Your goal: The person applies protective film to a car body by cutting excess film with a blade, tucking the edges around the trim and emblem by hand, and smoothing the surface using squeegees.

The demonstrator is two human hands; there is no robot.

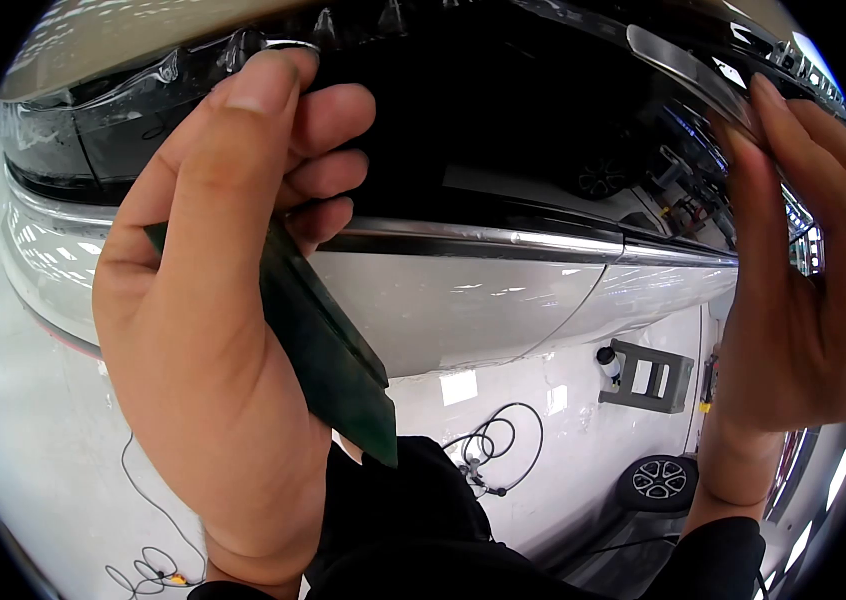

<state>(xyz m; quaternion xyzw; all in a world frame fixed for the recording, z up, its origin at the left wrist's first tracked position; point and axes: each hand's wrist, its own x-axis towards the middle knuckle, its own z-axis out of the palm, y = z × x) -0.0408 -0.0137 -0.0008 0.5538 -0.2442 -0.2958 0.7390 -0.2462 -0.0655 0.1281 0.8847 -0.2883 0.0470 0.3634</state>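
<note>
My left hand (213, 290) is closed, with a dark green, flat squeegee-like blade (328, 350) tucked against the palm. Its thumb and index fingertip pinch together at the wrinkled edge of the clear film (243, 50) along the top of a car's dark window (503, 110). Whether film is between those fingertips I cannot tell. On the right, my right hand (793, 250) grips a thin, slightly curved silver strip (678, 62) between thumb and fingers. The strip points up and left across the upper part of the glass.
Below the window runs a chrome trim (483, 240) above the white car door (463, 300). On the floor stand a grey step stool (678, 380) and a bottle (609, 368) beside it. A coiled black hose (488, 440) and a thin cable (158, 575) lie nearby. Another car's wheel (659, 482) shows lower right.
</note>
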